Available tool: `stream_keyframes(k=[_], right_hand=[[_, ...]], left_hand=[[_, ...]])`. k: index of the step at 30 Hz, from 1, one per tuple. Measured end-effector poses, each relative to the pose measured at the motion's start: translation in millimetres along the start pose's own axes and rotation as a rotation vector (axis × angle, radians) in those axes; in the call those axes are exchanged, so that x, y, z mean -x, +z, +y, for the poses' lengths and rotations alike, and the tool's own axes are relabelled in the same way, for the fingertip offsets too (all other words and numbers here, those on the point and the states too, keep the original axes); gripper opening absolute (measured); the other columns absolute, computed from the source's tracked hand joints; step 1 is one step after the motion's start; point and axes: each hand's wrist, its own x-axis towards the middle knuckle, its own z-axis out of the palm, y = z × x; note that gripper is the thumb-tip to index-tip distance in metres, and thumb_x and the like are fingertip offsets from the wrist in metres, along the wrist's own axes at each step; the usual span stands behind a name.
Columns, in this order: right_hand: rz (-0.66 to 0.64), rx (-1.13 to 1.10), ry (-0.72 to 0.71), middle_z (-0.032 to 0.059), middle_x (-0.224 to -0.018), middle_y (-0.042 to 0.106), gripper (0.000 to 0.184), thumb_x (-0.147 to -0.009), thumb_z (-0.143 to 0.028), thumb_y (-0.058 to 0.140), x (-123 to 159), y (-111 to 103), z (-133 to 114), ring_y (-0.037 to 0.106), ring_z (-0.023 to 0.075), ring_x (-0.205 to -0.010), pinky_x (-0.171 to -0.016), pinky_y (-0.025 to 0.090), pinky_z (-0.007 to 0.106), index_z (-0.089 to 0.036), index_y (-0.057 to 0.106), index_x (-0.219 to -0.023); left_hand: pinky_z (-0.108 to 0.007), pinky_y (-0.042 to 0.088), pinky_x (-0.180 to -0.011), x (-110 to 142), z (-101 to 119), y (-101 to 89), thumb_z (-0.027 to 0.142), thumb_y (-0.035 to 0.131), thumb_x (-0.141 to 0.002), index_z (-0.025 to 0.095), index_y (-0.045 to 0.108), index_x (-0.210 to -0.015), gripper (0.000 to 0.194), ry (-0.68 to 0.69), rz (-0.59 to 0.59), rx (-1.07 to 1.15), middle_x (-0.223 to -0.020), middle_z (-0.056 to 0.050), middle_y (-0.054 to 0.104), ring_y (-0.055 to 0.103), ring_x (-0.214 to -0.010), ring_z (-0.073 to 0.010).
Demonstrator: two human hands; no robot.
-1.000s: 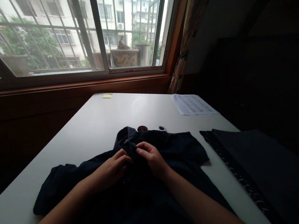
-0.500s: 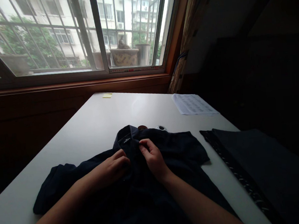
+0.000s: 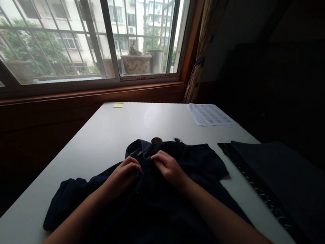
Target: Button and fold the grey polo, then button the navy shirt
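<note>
A dark navy short-sleeved shirt [image 3: 159,210] with a collar lies spread on the white table [image 3: 84,148], its collar end away from me. My left hand [image 3: 126,174] is closed on the cloth of the shirt front, just below the collar opening. My right hand [image 3: 168,168] pinches the collar edge between thumb and forefinger, on the other side of the opening. A small pale label shows inside the neck. What lies under my left fingertips is hidden in the dark cloth.
Behind the collar stand a brown round object [image 3: 156,140] and a white round object [image 3: 177,139], both partly hidden. Printed sheets [image 3: 212,114] lie at the far right, a yellow sticky note [image 3: 118,105] at the far edge. Dark folded cloth [image 3: 282,175] covers the right side.
My left hand has moved slightly up toward the collar. The right hand still pinches the collar edge, and the collar sits a little lower in view.
</note>
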Motion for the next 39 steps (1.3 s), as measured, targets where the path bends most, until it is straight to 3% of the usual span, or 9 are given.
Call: stream_keyframes(k=[5,10,12,14,18,22,25,30,39], right_hand=[[-0.129,0.051,-0.019,0.0041,-0.09,0.061,0.017,-0.095,-0.031,0.056,2,-21,-18,0.057,0.0198,-0.082,-0.078,0.045,0.034,-0.023,0.072,-0.091],[-0.284,0.167,0.02,0.004,-0.089,0.067,0.017,-0.093,-0.028,0.056,-5,-79,-65,0.059,0.0214,-0.083,-0.078,0.044,0.035,-0.023,0.072,-0.093],[-0.256,0.191,0.066,0.0031,-0.085,0.068,0.015,-0.09,-0.028,0.059,-12,-102,-90,0.06,0.0217,-0.081,-0.075,0.044,0.034,-0.023,0.073,-0.09],[-0.119,0.146,0.077,0.0023,-0.082,0.068,0.015,-0.088,-0.028,0.06,-19,-112,-110,0.06,0.0211,-0.078,-0.073,0.043,0.033,-0.023,0.074,-0.089],[0.098,0.142,0.029,-0.0013,-0.071,0.065,0.014,-0.087,-0.028,0.06,-25,-80,-114,0.056,0.0176,-0.069,-0.07,0.043,0.032,-0.024,0.074,-0.089],[-0.036,0.117,-0.007,0.0022,-0.089,0.072,0.016,-0.085,-0.026,0.063,-12,-14,-72,0.063,0.0202,-0.081,-0.081,0.047,0.035,-0.024,0.075,-0.095],[-0.039,-0.056,0.171,0.0053,-0.1,0.075,0.019,-0.086,-0.03,0.065,6,17,-38,0.066,0.0244,-0.098,-0.093,0.048,0.04,-0.023,0.076,-0.1],[0.008,-0.364,0.43,0.0072,-0.107,0.076,0.033,-0.079,-0.041,0.076,25,27,-17,0.068,0.0275,-0.103,-0.096,0.049,0.043,-0.022,0.077,-0.106],[0.026,-0.432,0.511,0.0054,-0.096,0.076,0.03,-0.078,-0.042,0.077,27,26,-14,0.068,0.0247,-0.091,-0.086,0.051,0.037,-0.021,0.077,-0.1]], left_hand=[[-0.033,0.052,-0.088,-1,2,-1.0,0.028,0.056,-0.098,0.018,0.063,-0.1,0.013,0.028,-0.017,0.073,-0.106,-0.009,0.06,0.06,-0.098,-0.0185],[-0.031,0.053,-0.084,-1,-1,0.7,0.031,0.056,-0.098,0.018,0.062,-0.1,0.015,0.048,-0.011,0.079,-0.106,-0.009,0.059,0.06,-0.094,-0.0174],[-0.03,0.053,-0.081,0,-2,2.1,0.032,0.056,-0.098,0.017,0.062,-0.101,0.016,0.063,-0.015,0.072,-0.106,-0.009,0.06,0.06,-0.091,-0.0169],[-0.029,0.052,-0.077,0,-3,3.3,0.032,0.055,-0.098,0.017,0.062,-0.101,0.016,0.08,-0.02,0.048,-0.104,-0.008,0.06,0.059,-0.088,-0.0162],[-0.028,0.05,-0.074,2,-1,3.2,0.029,0.055,-0.097,0.017,0.063,-0.1,0.015,0.107,-0.041,0.016,-0.099,-0.008,0.06,0.059,-0.083,-0.0152],[-0.029,0.051,-0.078,2,0,0.4,0.03,0.056,-0.097,0.016,0.064,-0.103,0.017,0.119,-0.079,0.049,-0.101,-0.008,0.061,0.06,-0.087,-0.0164],[-0.03,0.052,-0.079,2,-1,-1.3,0.03,0.057,-0.096,0.015,0.065,-0.101,0.018,0.106,-0.076,0.047,-0.1,-0.009,0.062,0.061,-0.088,-0.0169],[-0.029,0.051,-0.08,1,-5,-0.7,0.033,0.061,-0.095,0.016,0.067,-0.099,0.019,0.059,-0.083,0.0,-0.095,-0.006,0.066,0.064,-0.086,-0.0168],[-0.028,0.052,-0.078,1,-8,3.6,0.036,0.068,-0.09,0.018,0.068,-0.097,0.02,-0.05,-0.068,-0.039,-0.093,-0.004,0.071,0.066,-0.084,-0.0167]])
